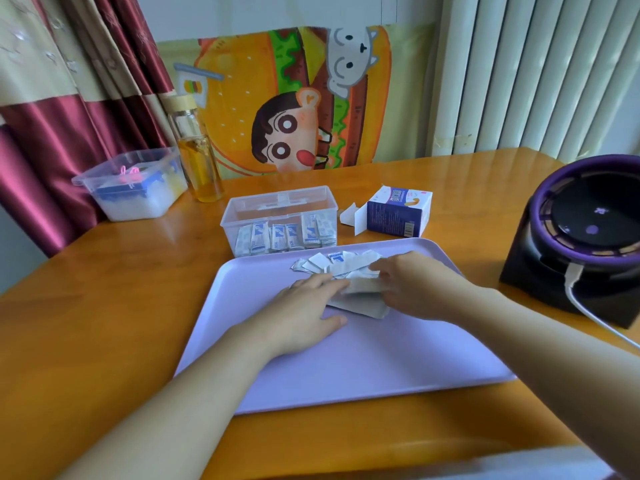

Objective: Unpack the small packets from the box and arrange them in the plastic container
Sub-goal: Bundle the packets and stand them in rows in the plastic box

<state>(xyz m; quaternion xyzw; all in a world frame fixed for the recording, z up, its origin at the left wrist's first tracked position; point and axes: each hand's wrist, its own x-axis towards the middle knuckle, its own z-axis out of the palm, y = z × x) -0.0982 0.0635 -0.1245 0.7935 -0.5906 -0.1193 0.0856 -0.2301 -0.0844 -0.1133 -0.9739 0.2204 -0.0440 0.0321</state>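
A loose pile of small white-and-blue packets (341, 265) lies at the far middle of a lilac tray (346, 358). My left hand (304, 306) rests flat with its fingers on the pile's left side. My right hand (412, 282) curls around a bunch of packets (363, 289) on the pile's right side. Behind the tray stands a clear plastic container (280, 216) with a row of packets standing upright along its front wall. The opened white-and-blue box (398, 211) sits to the container's right, its flap hanging open on the left.
A glass bottle of yellow liquid (199, 157) and a second clear tub (133, 185) with blue and pink items stand at the back left. A black-and-purple round device (585, 233) with a white cable fills the right side of the wooden table (104, 289).
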